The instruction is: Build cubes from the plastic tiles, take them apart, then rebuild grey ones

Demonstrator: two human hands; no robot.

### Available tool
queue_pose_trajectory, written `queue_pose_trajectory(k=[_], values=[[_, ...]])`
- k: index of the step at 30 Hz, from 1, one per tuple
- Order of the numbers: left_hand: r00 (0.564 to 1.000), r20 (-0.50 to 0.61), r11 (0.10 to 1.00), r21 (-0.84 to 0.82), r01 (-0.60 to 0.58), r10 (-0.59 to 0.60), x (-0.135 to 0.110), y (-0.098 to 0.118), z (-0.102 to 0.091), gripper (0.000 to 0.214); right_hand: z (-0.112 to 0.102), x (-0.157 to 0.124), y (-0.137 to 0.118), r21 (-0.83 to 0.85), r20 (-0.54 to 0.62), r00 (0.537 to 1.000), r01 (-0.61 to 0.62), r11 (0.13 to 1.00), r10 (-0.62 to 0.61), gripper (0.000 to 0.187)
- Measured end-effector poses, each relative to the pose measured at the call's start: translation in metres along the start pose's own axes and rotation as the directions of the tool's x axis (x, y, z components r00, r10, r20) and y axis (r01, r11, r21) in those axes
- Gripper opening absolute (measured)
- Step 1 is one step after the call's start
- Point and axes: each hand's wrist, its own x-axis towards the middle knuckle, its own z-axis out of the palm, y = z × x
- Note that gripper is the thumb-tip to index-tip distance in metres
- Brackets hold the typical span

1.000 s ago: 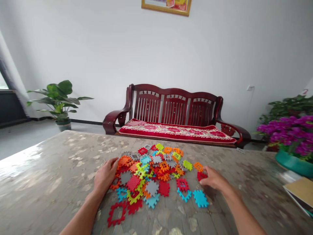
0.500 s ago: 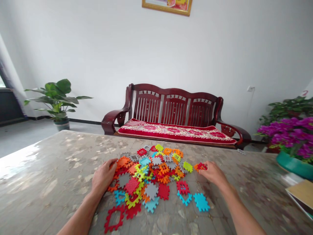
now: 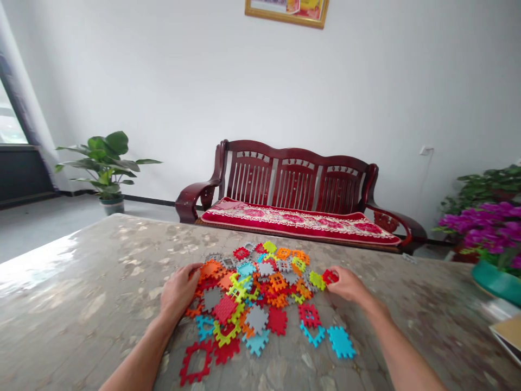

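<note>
A loose pile of plastic interlocking tiles (image 3: pixel 257 319) in red, orange, grey, blue and yellow-green lies on the table. My left hand (image 3: pixel 179 290) rests at the pile's left edge, fingers bent and slightly apart from the thumb. Its fingertips touch or nearly touch an orange tile (image 3: pixel 210 269); some of them are hidden. At the right side, my right hand (image 3: pixel 349 284) pinches a red tile (image 3: pixel 330 277) between thumb and fingers. Close beside that tile lies a yellow-green tile (image 3: pixel 317 280). Nearer to me are a blue tile (image 3: pixel 341 342) and a red frame-shaped tile (image 3: pixel 185 365).
A patterned cover spreads over the table (image 3: pixel 101 304). Behind it stands a dark red wooden bench (image 3: pixel 295 184) with a red patterned cushion (image 3: pixel 285 218). Purple flowers (image 3: pixel 494 228) in a teal pot (image 3: pixel 494 282) are at the right, near a tan box or book (image 3: pixel 508 331).
My right hand has moved left with the red tile, close to the yellow-green one. My left hand stays at the pile's edge. The whole view has shifted slightly.
</note>
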Motion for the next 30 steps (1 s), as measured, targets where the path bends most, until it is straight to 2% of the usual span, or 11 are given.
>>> queue_pose_trajectory(k=[6,10,13,15,17,20,25,28,30], values=[[1.000,0.011,1.000,-0.002,0.003,-0.003,0.000,0.000,0.000,0.040,0.018,0.004,-0.017,-0.018,0.026,0.989,0.149,0.989,-0.148,0.067],[1.000,0.011,1.000,-0.002,-0.003,0.003,-0.002,0.002,-0.001,0.039,0.024,0.003,-0.019,-0.033,0.031,0.987,0.158,0.987,-0.157,0.057],[1.000,0.008,1.000,-0.011,-0.001,0.001,-0.003,0.005,-0.003,0.039,0.020,0.003,-0.020,-0.028,0.022,0.989,0.144,0.989,-0.144,0.046],[1.000,0.007,1.000,-0.020,0.001,-0.001,-0.004,0.006,-0.003,0.038,0.014,0.005,-0.026,-0.017,0.002,0.991,0.134,0.991,-0.134,0.046],[1.000,0.002,1.000,-0.027,-0.003,0.003,-0.005,0.006,-0.003,0.039,0.009,0.007,-0.039,0.032,-0.039,0.989,0.146,0.989,-0.145,0.050],[1.000,-0.015,0.999,-0.032,-0.018,0.017,-0.005,0.004,-0.001,0.038,0.005,0.011,-0.072,0.142,-0.076,0.978,0.205,0.968,-0.196,0.057],[0.999,-0.018,0.999,-0.035,-0.033,0.032,-0.005,0.002,0.000,0.037,0.017,0.016,-0.133,0.209,-0.064,0.953,0.303,0.930,-0.296,0.061],[0.999,-0.003,0.999,-0.034,-0.034,0.034,-0.005,0.002,-0.001,0.038,0.023,0.012,-0.145,0.288,-0.100,0.950,0.312,0.906,-0.295,0.073],[0.999,0.001,0.999,-0.035,-0.032,0.032,-0.005,0.003,-0.002,0.039,0.024,0.002,-0.137,0.320,-0.141,0.951,0.307,0.896,-0.275,0.073]])
